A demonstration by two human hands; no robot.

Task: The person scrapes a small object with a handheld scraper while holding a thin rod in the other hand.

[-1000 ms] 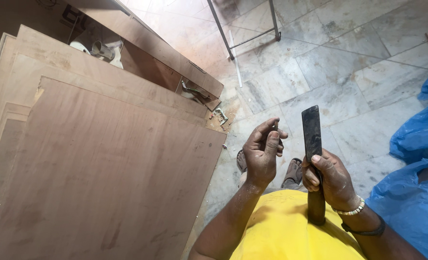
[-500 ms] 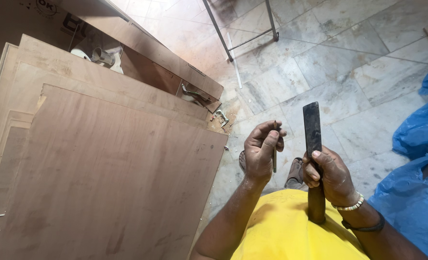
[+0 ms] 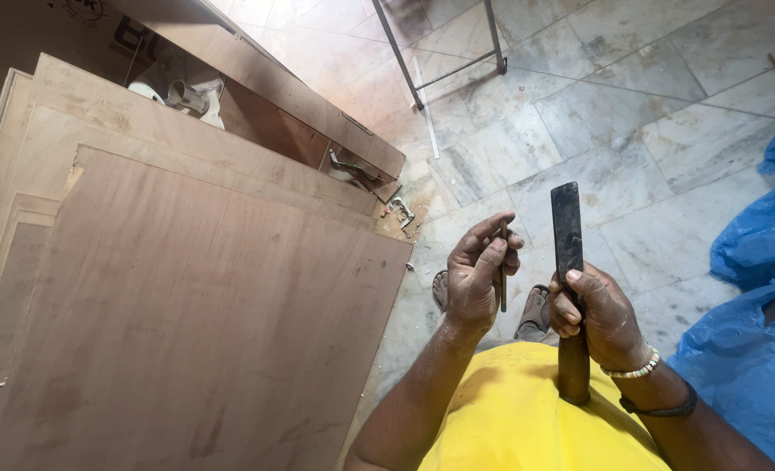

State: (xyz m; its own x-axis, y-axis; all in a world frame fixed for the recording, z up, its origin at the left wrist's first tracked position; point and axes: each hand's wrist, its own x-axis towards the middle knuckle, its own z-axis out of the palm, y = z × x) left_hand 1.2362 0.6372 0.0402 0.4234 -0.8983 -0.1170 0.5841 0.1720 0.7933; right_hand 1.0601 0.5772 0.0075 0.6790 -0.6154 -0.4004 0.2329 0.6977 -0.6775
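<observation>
My left hand (image 3: 479, 275) pinches a thin dark pencil-like stick (image 3: 503, 279), held upright between thumb and fingers. In my right hand (image 3: 598, 316) is a chisel (image 3: 567, 231) with a flat dark blade pointing up and a wooden handle running down past my wrist. Both hands are raised above my yellow shirt (image 3: 540, 414), a short gap between them. A stack of brown plywood sheets (image 3: 187, 323) lies to the left of my left hand.
Marble floor tiles (image 3: 631, 113) spread ahead, with metal frame legs (image 3: 444, 61) at the top. Blue plastic sheeting (image 3: 754, 340) lies at the right. Small metal hardware (image 3: 400, 209) and a fitting (image 3: 352, 167) rest by the plywood edge. My sandalled feet (image 3: 536, 307) show below the hands.
The fingers of my left hand have shifted slightly on the thin stick, and the view has drifted a little. The chisel stays upright in my right hand.
</observation>
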